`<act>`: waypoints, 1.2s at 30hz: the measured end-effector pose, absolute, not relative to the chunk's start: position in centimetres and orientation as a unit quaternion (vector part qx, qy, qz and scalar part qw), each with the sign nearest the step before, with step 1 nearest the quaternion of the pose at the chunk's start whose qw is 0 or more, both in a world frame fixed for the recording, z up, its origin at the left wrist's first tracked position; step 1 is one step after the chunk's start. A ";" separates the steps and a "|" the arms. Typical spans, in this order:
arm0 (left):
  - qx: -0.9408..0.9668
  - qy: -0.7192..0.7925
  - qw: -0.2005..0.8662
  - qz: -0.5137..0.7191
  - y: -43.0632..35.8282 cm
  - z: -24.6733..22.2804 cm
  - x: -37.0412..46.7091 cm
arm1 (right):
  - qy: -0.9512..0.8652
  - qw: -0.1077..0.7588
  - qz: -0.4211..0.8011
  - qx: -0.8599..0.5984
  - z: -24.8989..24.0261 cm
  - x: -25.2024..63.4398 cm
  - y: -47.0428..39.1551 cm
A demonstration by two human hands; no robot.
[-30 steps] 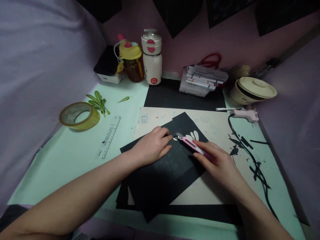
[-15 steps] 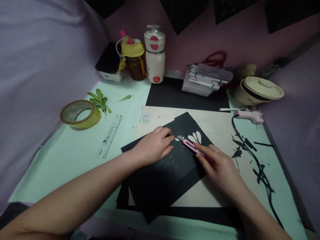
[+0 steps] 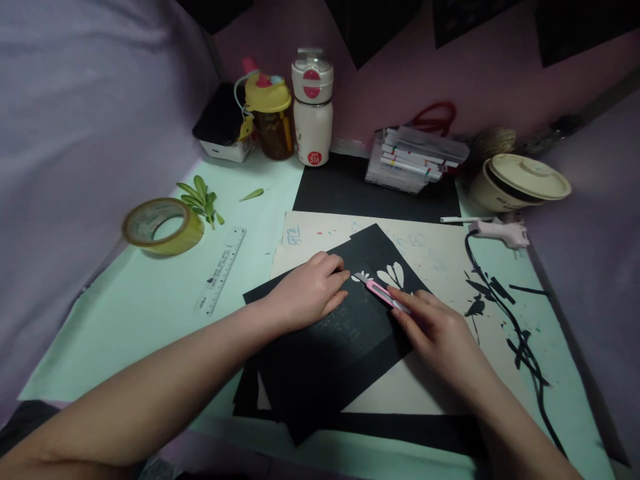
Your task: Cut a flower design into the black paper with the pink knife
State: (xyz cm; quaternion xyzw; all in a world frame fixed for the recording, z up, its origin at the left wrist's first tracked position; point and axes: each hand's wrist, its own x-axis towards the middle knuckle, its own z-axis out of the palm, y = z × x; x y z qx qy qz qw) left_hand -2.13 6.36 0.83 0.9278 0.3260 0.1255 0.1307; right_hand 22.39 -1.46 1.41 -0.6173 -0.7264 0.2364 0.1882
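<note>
My right hand point(image 3: 433, 323) is closed around a pink craft knife point(image 3: 385, 293), held like a pen. Its blade points left and meets the sheet of black paper point(image 3: 320, 373) beside small white cut-out shapes point(image 3: 361, 275). White petal-shaped openings point(image 3: 391, 274) show just right of the blade. My left hand point(image 3: 313, 290) rests on the same sheet, fingers bent and thumb apart, with its fingertips close to the blade tip. Faint drawn outlines point(image 3: 343, 327) lie on the black paper below that hand. Under the sheet is a pale board point(image 3: 435, 380).
A tape roll point(image 3: 163, 227), green leaves point(image 3: 200, 197) and a clear ruler point(image 3: 220, 270) lie left. Behind stand a white bottle point(image 3: 313, 117), a yellow-lidded cup point(image 3: 273, 117) and a marker case point(image 3: 415, 160). Right are a lidded bowl point(image 3: 520, 183), a black cable point(image 3: 530, 360) and black paper scraps point(image 3: 477, 307).
The whole view shifts slightly. Both hands and the knife keep nearly the same place on the black paper, with the blade still at the small cut-outs.
</note>
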 end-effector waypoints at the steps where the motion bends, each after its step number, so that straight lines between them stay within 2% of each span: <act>1: 0.928 0.326 0.131 0.125 6.4 0.8 -2.1 | -0.728 0.187 0.237 -0.616 1.4 22.4 -1.5; 36: 0.929 0.322 0.128 0.130 6.3 0.8 -2.2 | -0.729 0.173 0.264 -0.607 1.3 22.1 -1.4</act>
